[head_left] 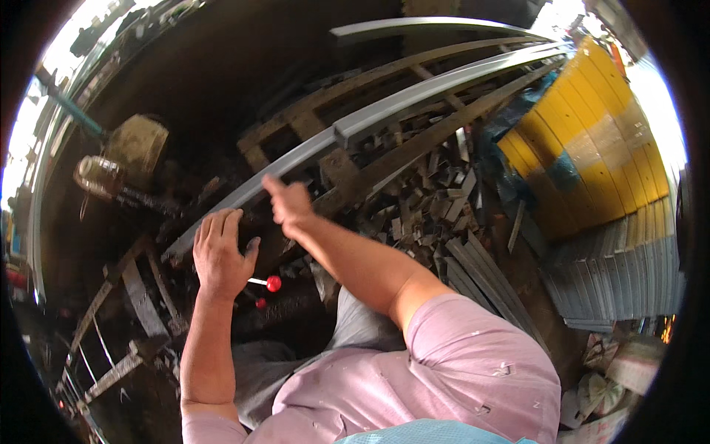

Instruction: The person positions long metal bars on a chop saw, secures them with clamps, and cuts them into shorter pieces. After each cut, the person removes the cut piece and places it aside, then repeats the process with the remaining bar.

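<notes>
A long, pale metal bar [296, 154] runs diagonally from the middle left up to the far right. My left hand [222, 255] lies over its lower left end, fingers stretched out together and thumb apart. Farther along the same bar, my right hand [290, 203] reaches in with one finger extended to its near edge. The other fingers of that hand are curled and partly hidden, and nothing shows in them. Just right of my left wrist, a red ball knob [274, 284] sits on a thin pale rod. A second red knob [260, 303] is below it.
A wooden frame [355, 177] lies under the bar, beside a heap of metal offcuts [421, 203]. Another pale bar [436, 25] lies beyond. Stacked yellow pieces [592, 140] and grey metal lengths [617, 263] stand at right. Dark machinery with a rounded metal part [101, 176] is at left.
</notes>
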`<state>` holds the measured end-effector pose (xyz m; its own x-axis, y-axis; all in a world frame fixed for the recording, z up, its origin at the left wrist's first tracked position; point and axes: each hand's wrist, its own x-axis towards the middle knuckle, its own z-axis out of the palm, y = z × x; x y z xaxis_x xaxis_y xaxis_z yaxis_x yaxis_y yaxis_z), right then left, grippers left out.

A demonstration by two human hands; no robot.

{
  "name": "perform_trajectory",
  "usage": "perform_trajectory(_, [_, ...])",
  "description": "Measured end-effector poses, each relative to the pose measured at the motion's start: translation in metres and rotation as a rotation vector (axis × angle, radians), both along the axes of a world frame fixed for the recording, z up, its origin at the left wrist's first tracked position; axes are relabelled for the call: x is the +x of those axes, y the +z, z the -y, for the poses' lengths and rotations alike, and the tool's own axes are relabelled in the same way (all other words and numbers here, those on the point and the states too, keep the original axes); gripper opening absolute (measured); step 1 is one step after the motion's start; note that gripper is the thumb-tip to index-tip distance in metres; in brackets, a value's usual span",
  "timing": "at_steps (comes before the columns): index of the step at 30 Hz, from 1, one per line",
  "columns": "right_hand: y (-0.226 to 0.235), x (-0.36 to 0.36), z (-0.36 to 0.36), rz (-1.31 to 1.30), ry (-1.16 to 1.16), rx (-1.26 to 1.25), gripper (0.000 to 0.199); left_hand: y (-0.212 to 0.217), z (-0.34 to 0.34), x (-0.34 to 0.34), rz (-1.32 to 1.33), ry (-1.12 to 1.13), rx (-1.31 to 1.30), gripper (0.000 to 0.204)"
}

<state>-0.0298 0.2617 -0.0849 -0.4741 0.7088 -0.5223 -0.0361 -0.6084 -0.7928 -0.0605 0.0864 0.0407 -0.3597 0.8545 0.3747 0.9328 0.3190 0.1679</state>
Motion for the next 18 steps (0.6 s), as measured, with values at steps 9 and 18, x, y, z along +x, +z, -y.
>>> perform_trajectory(9, [0.042,0.013,0.069,-0.307,0.592,0.274,0.054,-0.029,0.058,-0.095,-0.413,0.362,-0.27,0.049])
perform_trajectory(18, [-0.004,0.015,-0.048,-0.229,-0.314,-0.032,0.072,-0.017,0.286,-0.185,-0.246,0.357,-0.164,0.047])
